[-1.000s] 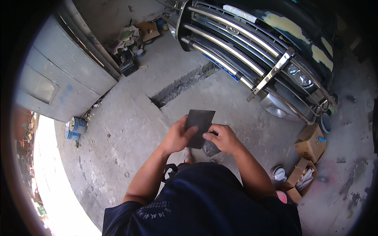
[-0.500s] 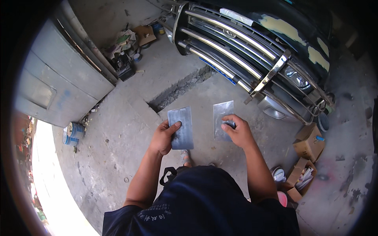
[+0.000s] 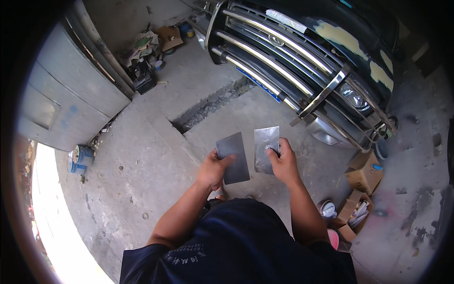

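Note:
My left hand (image 3: 212, 171) is closed on a dark grey, thin rectangular metal sheet (image 3: 235, 163), with the thumb lying across its face and the fingers hidden behind it. In my right hand (image 3: 286, 164) is a second metal sheet (image 3: 266, 139), paler and shinier with smudges, pinched at its right side by the thumb in front. The two sheets are held upright side by side, a narrow gap between them, above the concrete floor (image 3: 156, 189).
Ahead to the right stands a dark vehicle with a chrome bull bar (image 3: 274, 66) and cream patches (image 3: 343, 38). A rubble-filled trench (image 3: 210, 110) cuts the floor. Cardboard boxes (image 3: 364, 173) are at the right, paint cans (image 3: 81, 156) and a metal door (image 3: 66, 94) at the left.
My left hand has moved right, tilting its sheet and bringing it nearer the other. My right hand's raised index finger has gone from the front of its sheet to the edge.

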### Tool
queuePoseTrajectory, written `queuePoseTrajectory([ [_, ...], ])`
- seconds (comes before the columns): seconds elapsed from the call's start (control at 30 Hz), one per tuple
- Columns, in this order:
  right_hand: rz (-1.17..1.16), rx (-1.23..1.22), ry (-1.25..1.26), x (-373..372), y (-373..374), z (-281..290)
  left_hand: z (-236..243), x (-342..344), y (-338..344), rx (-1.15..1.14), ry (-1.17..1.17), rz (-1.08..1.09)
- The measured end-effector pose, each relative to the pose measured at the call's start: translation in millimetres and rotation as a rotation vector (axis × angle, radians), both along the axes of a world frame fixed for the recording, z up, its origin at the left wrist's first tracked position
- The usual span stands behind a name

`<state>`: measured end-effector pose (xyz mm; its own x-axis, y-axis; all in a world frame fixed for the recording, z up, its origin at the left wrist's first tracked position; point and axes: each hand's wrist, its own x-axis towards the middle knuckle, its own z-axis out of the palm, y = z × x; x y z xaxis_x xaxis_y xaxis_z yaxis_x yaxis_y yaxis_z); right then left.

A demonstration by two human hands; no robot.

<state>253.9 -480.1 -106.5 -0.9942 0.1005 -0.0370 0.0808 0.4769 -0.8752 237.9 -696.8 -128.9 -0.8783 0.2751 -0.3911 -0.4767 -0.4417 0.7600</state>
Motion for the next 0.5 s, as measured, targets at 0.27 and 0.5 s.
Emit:
queuePoseTrajectory([
  [0.27,0.018,-0.101,0.233,1.5,-47.7,-5.5,2.7,-9.6,27.0,-0.263,0.368,0.07],
  [0.5,0.111,0.097,0.112,-10.4,-43.3,13.4,7.3,-34.2,17.6,-0.583,0.686,-0.051],
])
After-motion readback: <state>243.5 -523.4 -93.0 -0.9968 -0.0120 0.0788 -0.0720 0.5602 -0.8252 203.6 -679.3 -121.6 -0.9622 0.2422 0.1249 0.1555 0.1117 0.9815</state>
